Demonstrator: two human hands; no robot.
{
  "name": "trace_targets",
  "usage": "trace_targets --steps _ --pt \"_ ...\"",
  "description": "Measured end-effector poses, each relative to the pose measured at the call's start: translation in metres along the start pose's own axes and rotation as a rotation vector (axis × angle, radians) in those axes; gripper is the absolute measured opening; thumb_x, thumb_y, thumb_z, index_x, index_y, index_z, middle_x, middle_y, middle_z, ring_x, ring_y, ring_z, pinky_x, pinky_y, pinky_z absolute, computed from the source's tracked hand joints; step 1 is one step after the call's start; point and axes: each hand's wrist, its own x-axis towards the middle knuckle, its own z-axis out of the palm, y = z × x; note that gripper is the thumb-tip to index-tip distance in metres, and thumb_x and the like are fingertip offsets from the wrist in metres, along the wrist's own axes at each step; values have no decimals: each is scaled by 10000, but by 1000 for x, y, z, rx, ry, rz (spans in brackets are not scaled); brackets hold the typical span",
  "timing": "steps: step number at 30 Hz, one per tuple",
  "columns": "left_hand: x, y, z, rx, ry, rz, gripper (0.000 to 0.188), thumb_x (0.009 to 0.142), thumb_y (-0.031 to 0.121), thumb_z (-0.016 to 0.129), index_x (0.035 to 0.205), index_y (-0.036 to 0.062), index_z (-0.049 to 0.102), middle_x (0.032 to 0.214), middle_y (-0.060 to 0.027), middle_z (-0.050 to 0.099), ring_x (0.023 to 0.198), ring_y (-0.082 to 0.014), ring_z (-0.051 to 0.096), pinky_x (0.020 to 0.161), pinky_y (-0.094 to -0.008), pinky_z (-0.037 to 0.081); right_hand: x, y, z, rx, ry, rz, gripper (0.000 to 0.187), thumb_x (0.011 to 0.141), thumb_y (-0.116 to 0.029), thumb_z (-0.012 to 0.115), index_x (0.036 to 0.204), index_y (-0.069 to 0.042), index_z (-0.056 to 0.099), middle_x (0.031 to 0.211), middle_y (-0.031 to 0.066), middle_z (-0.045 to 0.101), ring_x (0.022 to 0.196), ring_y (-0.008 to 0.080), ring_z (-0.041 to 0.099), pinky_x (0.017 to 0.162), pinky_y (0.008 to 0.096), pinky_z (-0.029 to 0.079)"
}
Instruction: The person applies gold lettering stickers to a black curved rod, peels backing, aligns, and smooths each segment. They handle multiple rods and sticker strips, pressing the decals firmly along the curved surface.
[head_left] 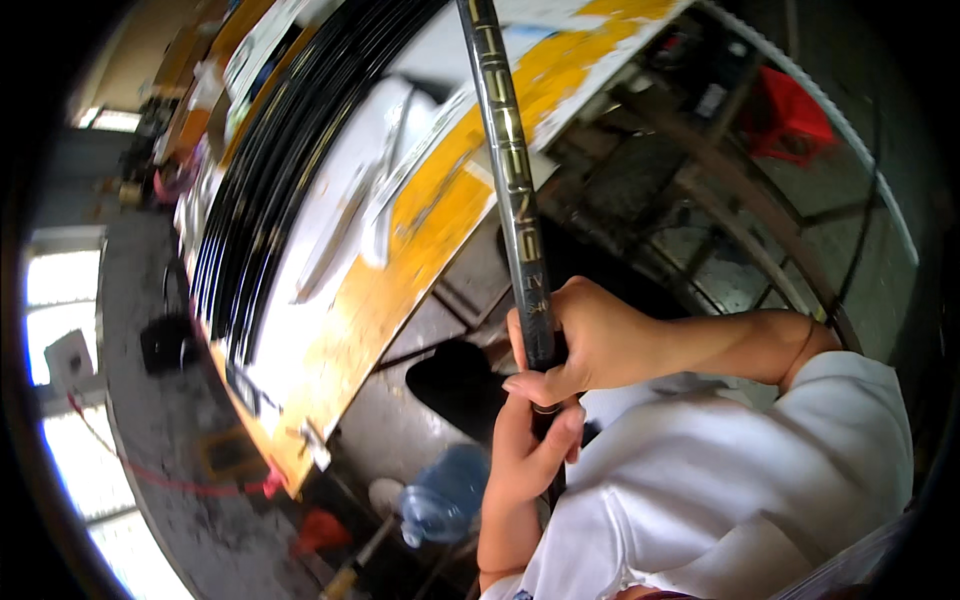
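A glossy black fishing rod [515, 180] with gold lettering runs from the top edge down to my hands, tilted slightly. My right hand [590, 340] wraps round its lower part, the forearm coming in from the right. Just below, touching it, my left hand [535, 450] is closed round the rod's lower end with the thumb across the front. What lies under the fingers is hidden. More black rods [290, 150] lie side by side in a row along the workbench [360, 300] to the left.
Blurred pale strips [375, 200] lie on the white and yellow bench top. A blue water bottle [445, 495] is on the floor below. A red plastic stool [785, 115] stands at the far right beside a metal frame [730, 190]. Bright windows [75, 360] line the left.
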Motion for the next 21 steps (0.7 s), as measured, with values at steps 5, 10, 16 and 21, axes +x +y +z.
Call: trace_targets --steps 5,10,16,21 --pt "18 0 10 305 -326 -71 622 773 44 733 1250 -49 345 1086 -160 540 900 -188 588 810 -315 478 -46 -27 -86 97 557 -88 227 822 -230 670 712 -51 583 630 -6 572 565 82 514 518 265 414" --pt "35 -6 23 654 -277 187 544 832 197 696 1235 -51 429 1191 -176 530 1058 -293 543 918 -373 439 -127 -22 -202 -139 1272 140 192 796 -237 641 900 -94 564 703 -24 521 547 58 456 434 224 338" --pt "50 8 45 733 -294 181 406 850 213 655 1161 -16 530 1165 -152 562 984 -269 567 848 -341 463 -258 74 -302 -924 1564 775 441 736 -259 646 1076 8 557 904 222 650 859 343 650 724 433 509" --pt "63 9 65 687 -355 295 350 831 157 664 1112 -25 562 1115 -163 592 965 -280 587 838 -342 470 -320 147 -297 -972 1453 1147 534 767 -331 675 1124 42 537 942 237 658 855 366 655 739 461 530"
